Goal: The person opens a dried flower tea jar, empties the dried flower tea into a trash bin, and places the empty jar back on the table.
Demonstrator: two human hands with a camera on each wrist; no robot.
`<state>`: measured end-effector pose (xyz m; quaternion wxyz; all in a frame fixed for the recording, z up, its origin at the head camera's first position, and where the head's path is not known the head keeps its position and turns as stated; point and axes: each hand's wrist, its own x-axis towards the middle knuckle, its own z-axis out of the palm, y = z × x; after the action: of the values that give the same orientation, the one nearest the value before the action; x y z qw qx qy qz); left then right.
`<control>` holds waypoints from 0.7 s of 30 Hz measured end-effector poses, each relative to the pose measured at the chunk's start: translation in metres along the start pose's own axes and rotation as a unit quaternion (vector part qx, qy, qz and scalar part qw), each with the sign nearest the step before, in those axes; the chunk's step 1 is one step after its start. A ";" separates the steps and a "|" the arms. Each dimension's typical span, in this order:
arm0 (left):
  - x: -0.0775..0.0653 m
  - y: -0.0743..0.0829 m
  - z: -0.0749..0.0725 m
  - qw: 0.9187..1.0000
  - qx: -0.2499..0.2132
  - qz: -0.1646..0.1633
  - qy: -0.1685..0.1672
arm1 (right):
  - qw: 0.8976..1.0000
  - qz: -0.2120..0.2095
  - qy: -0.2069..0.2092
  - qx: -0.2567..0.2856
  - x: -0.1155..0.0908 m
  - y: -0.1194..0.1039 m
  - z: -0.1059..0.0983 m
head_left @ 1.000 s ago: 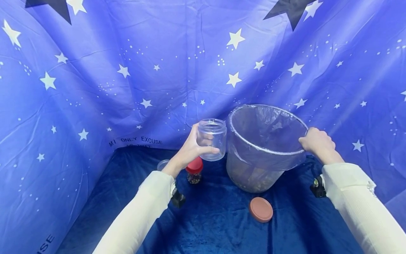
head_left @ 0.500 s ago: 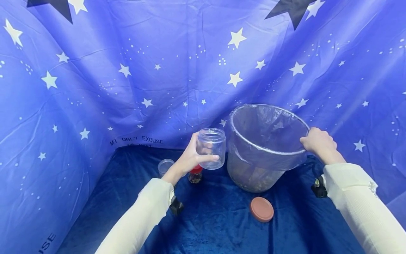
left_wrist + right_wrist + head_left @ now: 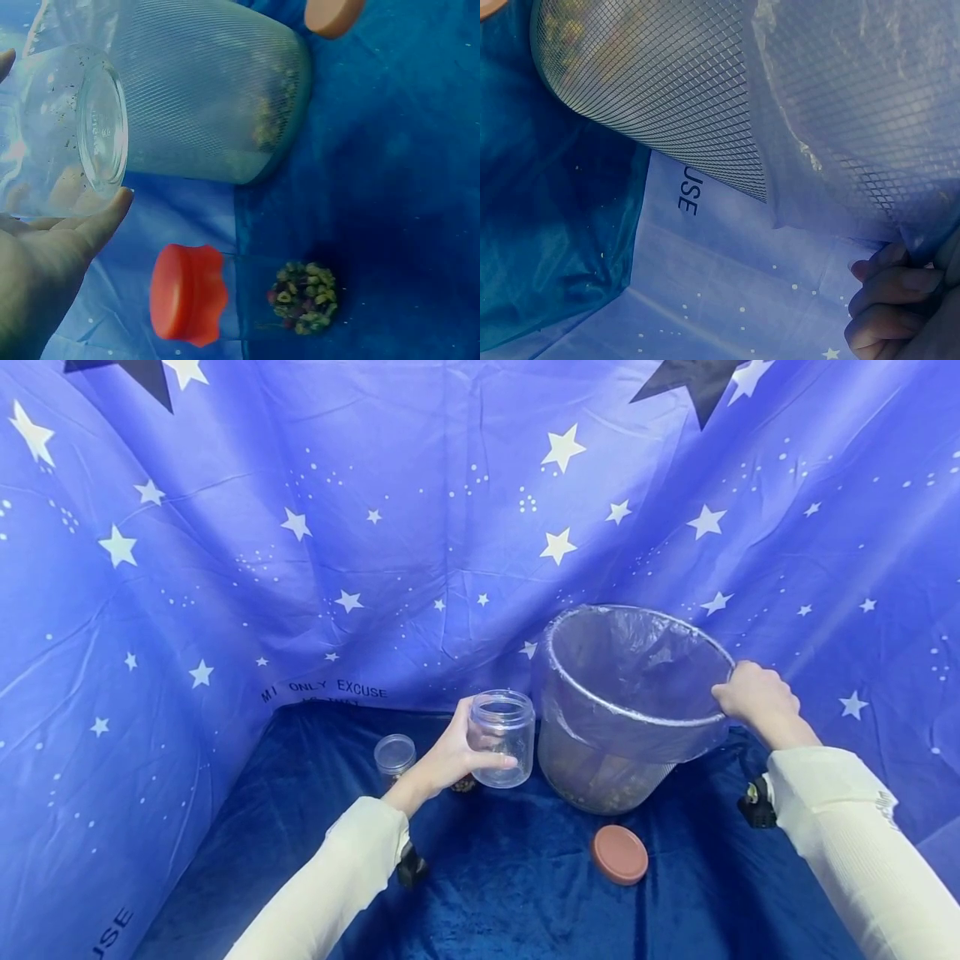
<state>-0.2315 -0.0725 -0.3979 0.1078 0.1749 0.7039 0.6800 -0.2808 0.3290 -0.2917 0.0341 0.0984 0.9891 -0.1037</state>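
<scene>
My left hand (image 3: 457, 752) grips a clear, lidless jar (image 3: 504, 739) upright, just left of the bin; only small specks cling inside it in the left wrist view. My right hand (image 3: 757, 697) holds the right rim of a mesh waste bin (image 3: 202, 90), which is lined with a clear plastic bag (image 3: 832, 97) and leans a little. Yellowish bits show at the bin's bottom through the mesh. Below the left hand stands a jar with a red lid (image 3: 187, 294), dried flower buds (image 3: 304, 296) at its bottom; the hand mostly hides it in the head view.
A brownish-pink round lid (image 3: 619, 855) lies on the dark blue cloth (image 3: 510, 885) in front of the bin. Left of the left wrist stands a small container with a clear lid (image 3: 395, 752). A starry blue curtain (image 3: 420, 552) hangs behind and at both sides.
My left hand has lowered the clear jar toward the cloth beside the bin, uncovering more of the clear-lidded container and covering the red lid. My right hand and the bin stay almost still.
</scene>
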 end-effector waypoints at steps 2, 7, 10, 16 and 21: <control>-0.003 -0.003 0.000 1.000 0.002 0.000 -0.002 | 1.000 -0.002 0.001 0.000 0.000 0.000 0.000; -0.009 -0.015 0.002 1.000 -0.016 0.004 -0.019 | 1.000 -0.005 0.001 -0.001 0.000 0.001 0.000; -0.013 -0.023 0.003 1.000 -0.007 0.002 -0.017 | 1.000 -0.005 0.001 -0.001 0.000 0.002 0.000; -0.020 -0.035 0.004 0.999 0.042 0.012 0.002 | 1.000 -0.003 0.000 -0.001 0.000 0.001 0.001; -0.023 -0.044 0.004 0.998 0.065 0.011 0.009 | 1.000 -0.006 0.001 -0.001 0.000 0.001 0.000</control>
<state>-0.2132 -0.0781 -0.4442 0.0824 0.1831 0.7452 0.6359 -0.2804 0.3297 -0.2919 0.0328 0.0929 0.9898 -0.1030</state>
